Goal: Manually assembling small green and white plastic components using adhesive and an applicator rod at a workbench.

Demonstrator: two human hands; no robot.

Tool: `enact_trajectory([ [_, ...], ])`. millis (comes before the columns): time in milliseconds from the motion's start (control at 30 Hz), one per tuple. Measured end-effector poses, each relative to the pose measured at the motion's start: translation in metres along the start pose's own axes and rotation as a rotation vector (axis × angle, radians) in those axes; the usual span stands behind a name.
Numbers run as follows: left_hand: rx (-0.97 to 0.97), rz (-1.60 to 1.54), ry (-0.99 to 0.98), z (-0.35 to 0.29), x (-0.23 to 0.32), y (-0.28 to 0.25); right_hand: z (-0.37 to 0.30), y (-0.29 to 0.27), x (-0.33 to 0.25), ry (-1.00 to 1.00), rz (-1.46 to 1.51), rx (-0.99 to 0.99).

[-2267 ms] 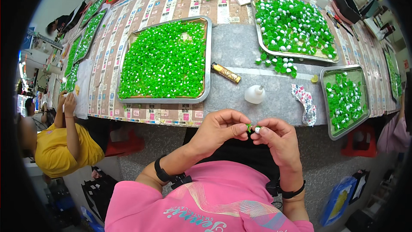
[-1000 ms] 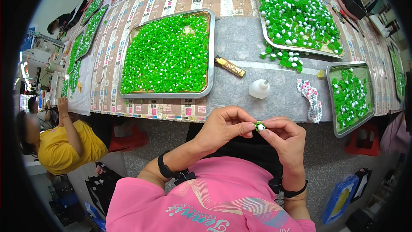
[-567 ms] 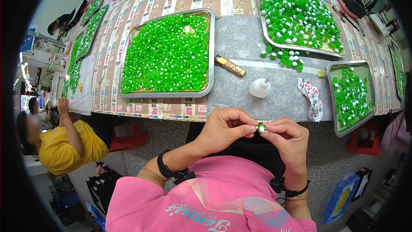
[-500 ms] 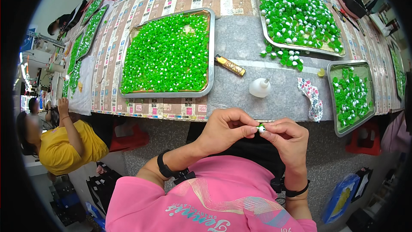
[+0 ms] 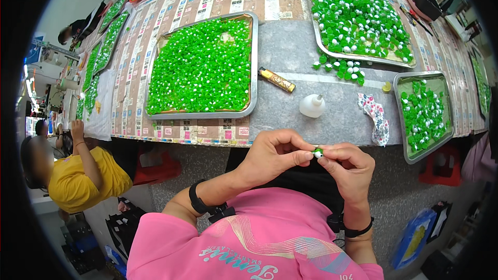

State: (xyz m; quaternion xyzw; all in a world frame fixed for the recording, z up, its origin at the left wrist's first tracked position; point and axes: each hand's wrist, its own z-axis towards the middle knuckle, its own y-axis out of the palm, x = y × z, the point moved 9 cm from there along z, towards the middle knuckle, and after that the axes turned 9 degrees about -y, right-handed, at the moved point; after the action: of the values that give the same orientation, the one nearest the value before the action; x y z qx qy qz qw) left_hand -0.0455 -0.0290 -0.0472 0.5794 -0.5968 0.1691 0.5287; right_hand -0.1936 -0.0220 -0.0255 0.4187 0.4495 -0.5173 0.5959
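Observation:
Between the fingertips of both hands is a small green and white plastic piece (image 5: 318, 153), with a dark spot on its white part. My left hand (image 5: 277, 150) pinches it from the left, thumb against forefinger. From the other side my right hand (image 5: 346, 165) grips it the same way. Both hands are just in front of the table edge, above my lap. Closest to them on the grey mat (image 5: 280, 36) stand a white squeeze bottle (image 5: 313, 106) with a thin nozzle and a flowered cloth strip (image 5: 377, 119). How the piece's parts join is too small to tell.
A large metal tray (image 5: 254, 67) of green pieces lies left. Another tray (image 5: 324, 46) of green-and-white pieces sits far right, with loose pieces (image 5: 342, 67) before it. A smaller tray (image 5: 398, 109) overhangs the right edge. A lighter-shaped item (image 5: 276, 80) lies mid-table. A yellow-shirted person (image 5: 88, 176) sits left.
The small piece has turned slightly between my fingertips and shifted a little to the right. Both hands keep their pinch. The table view has moved very slightly.

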Motion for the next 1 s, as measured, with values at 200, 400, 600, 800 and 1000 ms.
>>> enact_trajectory([
  [200, -0.081, 0.049, -0.086, 0.004, -0.001, 0.005, 0.000, 0.001, -0.003, 0.024, 0.041, -0.037],
  [400, -0.113, 0.030, -0.124, 0.008, -0.006, 0.009, 0.000, -0.002, -0.003, 0.035, 0.030, -0.045],
  [600, -0.086, -0.160, -0.295, 0.008, -0.024, 0.007, -0.003, -0.001, 0.005, 0.096, 0.076, -0.067],
  [800, -0.141, -0.278, -0.286, 0.013, -0.031, 0.013, 0.000, -0.004, 0.016, 0.271, 0.134, -0.040],
  [1000, -0.200, -0.214, -0.262, 0.008, -0.031, 0.018, -0.003, -0.001, 0.029, 0.408, 0.264, -0.044],
])
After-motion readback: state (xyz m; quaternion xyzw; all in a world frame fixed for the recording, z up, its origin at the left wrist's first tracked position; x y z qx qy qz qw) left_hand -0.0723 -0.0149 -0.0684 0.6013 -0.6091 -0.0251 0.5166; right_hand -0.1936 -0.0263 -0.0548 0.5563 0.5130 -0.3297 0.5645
